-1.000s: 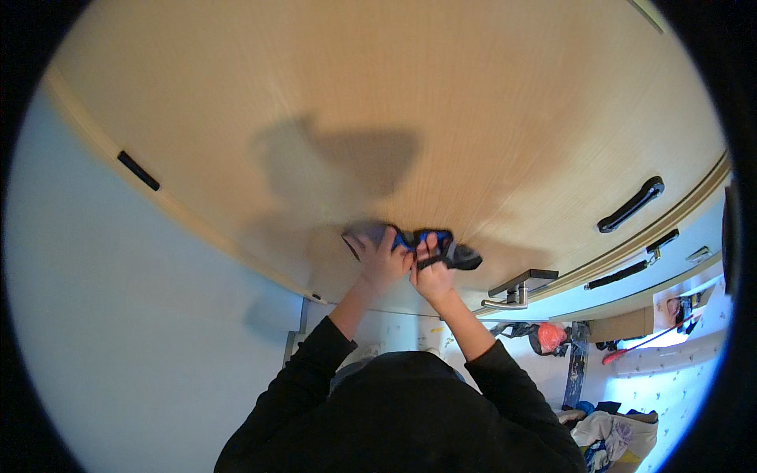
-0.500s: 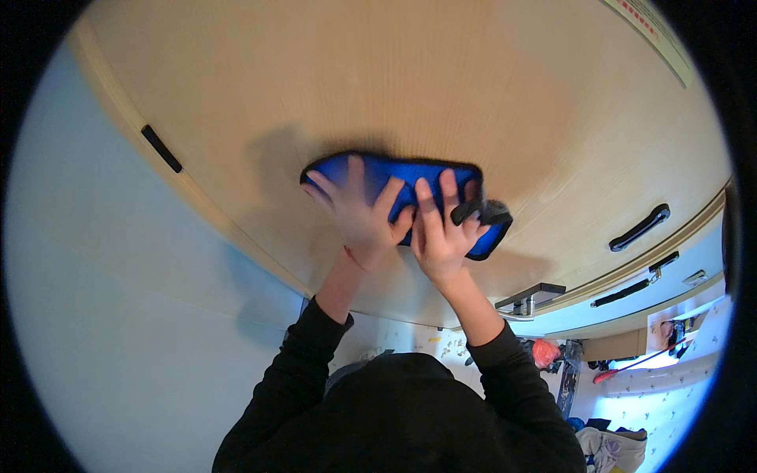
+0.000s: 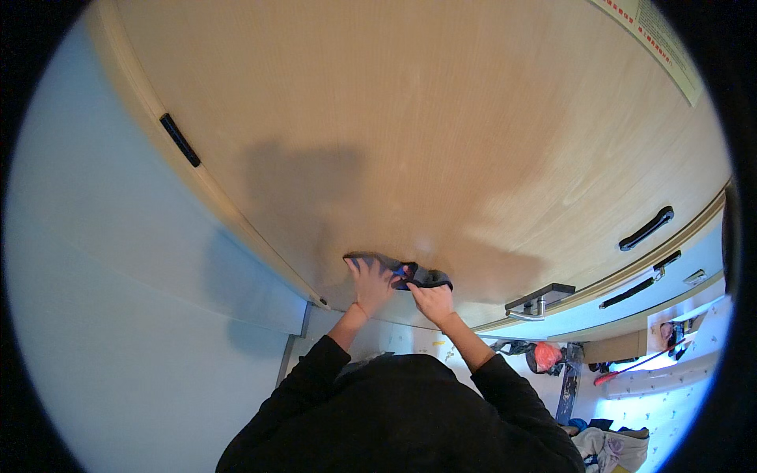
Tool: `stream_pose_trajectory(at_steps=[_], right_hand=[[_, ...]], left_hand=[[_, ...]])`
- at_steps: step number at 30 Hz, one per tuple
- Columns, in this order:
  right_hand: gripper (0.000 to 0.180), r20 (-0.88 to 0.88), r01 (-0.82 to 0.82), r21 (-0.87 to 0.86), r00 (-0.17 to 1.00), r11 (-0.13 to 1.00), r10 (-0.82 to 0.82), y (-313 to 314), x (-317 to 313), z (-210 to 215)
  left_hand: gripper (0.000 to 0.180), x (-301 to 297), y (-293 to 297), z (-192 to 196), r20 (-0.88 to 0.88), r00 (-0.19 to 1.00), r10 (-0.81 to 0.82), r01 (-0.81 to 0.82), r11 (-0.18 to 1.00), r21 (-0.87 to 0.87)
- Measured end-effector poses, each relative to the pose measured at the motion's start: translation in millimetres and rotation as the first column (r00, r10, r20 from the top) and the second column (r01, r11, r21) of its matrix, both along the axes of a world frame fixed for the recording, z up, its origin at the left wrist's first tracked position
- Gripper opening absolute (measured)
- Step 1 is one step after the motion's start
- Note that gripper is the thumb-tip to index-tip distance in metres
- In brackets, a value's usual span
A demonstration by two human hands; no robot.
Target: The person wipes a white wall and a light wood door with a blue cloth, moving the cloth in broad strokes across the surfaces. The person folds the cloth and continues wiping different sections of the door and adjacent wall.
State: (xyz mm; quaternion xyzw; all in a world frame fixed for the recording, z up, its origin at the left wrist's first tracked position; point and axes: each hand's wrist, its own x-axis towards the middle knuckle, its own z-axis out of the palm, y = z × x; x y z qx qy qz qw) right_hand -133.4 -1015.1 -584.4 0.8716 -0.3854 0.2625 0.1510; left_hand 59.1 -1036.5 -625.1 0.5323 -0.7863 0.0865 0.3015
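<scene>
Cloth [image 3: 410,276], dark with blue, bunched low on a wooden cupboard door [image 3: 441,134].
Soft, light and limp, it looks best pinched by a fold; left hand [image 3: 371,285] presses it flat-fingered, right hand [image 3: 430,299] clutches its edge.

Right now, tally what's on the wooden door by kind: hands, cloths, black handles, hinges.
Hands: 2, left hand and right hand
Cloths: 1, the dark cloth under them
Black handles: 1, the black handle
Hinges: 1, the black hinge
Total: 5
</scene>
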Motion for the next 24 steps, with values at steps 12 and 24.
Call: stream_pose_trajectory(at_steps=[12,24], right_hand=[[0.036,0.377,0.319,-0.458,0.915,0.83,-0.143,-41,98,325],[0.03,0.263,0.217,-0.6,0.963,0.77,-0.066,-37,125,223]], left_hand=[[0.044,38,-55,360,-0.271,0.962,0.033,-0.21,0.723,-0.658],[0.036,56,-46,247,-0.259,0.964,-0.052,-0.13,0.76,-0.637]])
